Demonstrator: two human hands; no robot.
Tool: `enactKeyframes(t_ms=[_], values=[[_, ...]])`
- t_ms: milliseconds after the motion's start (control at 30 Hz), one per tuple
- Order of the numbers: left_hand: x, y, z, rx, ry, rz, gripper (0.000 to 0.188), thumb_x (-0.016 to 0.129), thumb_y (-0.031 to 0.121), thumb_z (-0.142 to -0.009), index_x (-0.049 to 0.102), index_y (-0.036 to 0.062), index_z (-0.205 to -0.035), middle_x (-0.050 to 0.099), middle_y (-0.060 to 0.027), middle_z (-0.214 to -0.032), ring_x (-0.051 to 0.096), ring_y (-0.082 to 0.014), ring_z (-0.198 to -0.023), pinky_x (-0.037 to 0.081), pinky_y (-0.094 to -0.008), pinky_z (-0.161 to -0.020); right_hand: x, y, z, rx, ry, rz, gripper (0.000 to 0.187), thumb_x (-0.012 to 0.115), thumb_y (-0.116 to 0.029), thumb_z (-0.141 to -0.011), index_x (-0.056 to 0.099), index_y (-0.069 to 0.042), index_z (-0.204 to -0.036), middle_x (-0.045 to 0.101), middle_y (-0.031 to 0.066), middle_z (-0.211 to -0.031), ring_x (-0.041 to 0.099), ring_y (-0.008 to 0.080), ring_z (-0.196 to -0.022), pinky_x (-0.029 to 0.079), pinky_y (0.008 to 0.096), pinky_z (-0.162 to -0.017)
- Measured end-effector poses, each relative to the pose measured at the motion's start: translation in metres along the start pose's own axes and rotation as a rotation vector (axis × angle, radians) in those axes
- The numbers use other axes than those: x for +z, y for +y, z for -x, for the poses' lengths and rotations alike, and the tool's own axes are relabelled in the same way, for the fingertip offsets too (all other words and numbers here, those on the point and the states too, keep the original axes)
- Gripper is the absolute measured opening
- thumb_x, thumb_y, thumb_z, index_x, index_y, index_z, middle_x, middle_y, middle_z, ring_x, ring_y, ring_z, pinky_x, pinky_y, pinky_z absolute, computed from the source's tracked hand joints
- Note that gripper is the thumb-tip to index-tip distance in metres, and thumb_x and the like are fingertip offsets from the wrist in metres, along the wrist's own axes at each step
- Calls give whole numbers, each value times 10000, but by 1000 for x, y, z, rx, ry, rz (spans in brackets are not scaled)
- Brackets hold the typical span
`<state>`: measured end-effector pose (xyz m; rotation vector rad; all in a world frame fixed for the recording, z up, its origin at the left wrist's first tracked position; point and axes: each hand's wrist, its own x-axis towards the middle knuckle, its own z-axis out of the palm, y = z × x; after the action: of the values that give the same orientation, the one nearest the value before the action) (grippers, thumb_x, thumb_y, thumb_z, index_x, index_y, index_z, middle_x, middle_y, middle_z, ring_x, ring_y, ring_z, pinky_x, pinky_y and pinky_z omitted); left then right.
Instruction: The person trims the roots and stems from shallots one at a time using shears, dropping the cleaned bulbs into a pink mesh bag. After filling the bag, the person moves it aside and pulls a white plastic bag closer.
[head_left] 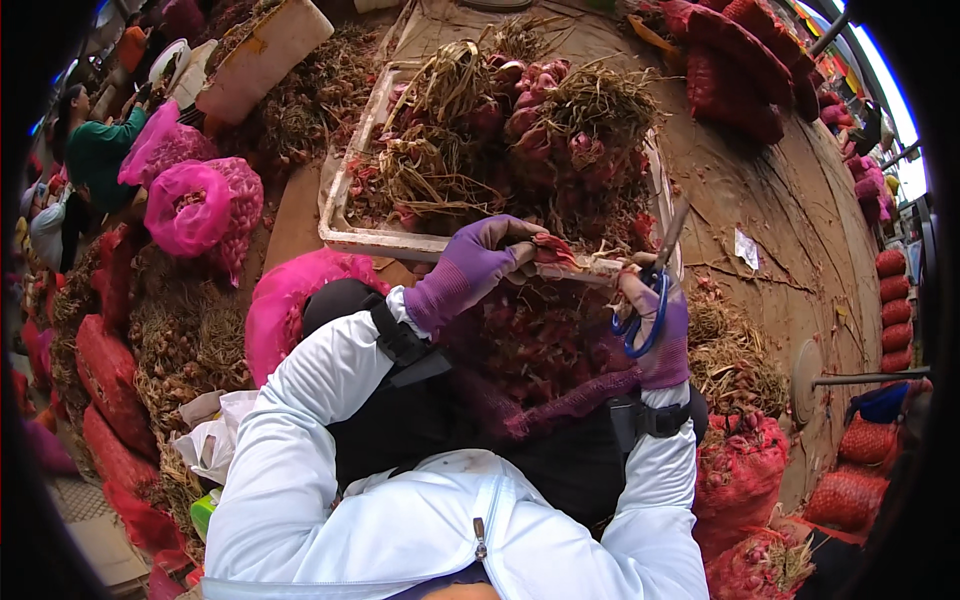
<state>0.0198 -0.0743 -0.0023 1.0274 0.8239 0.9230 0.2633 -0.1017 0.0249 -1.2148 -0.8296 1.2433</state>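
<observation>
While left hand [470,268] pinches red shallot [553,251] by near rim of white crate [385,240], right hand [668,335] wraps blue-handled scissors [664,283]. Risk: slack pinch could drop shallot into lap netting [580,398]; careless blade swing could nick left hand.

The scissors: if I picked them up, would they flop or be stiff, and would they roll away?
The scissors would probably feel stiff, since the blade part looks straight and solid. They likely wouldn't roll far, because the blue handles form wide loops.
</observation>
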Motion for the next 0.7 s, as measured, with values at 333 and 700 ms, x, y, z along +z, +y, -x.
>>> enactKeyframes(t_ms=[333,700], values=[[19,-12,0,-44,-39,119,353,610,237,-927,553,17,-1198,660,-47,-979,637,-98,-803,527,-245,-727,34,19,9,120,-171,13,403,743,-60,-772,507,-50,-1099,570,18,-829,576,88,-649,461,196,-569],[12,-14,4,-218,-138,127,349,591,263,-940,543,10,-1175,652,-47,-983,643,-103,-799,527,-244,-688,29,26,8,-67,-163,28,395,678,33,-763,519,-26,-1120,568,19,-880,555,65,-656,482,203,-600]])
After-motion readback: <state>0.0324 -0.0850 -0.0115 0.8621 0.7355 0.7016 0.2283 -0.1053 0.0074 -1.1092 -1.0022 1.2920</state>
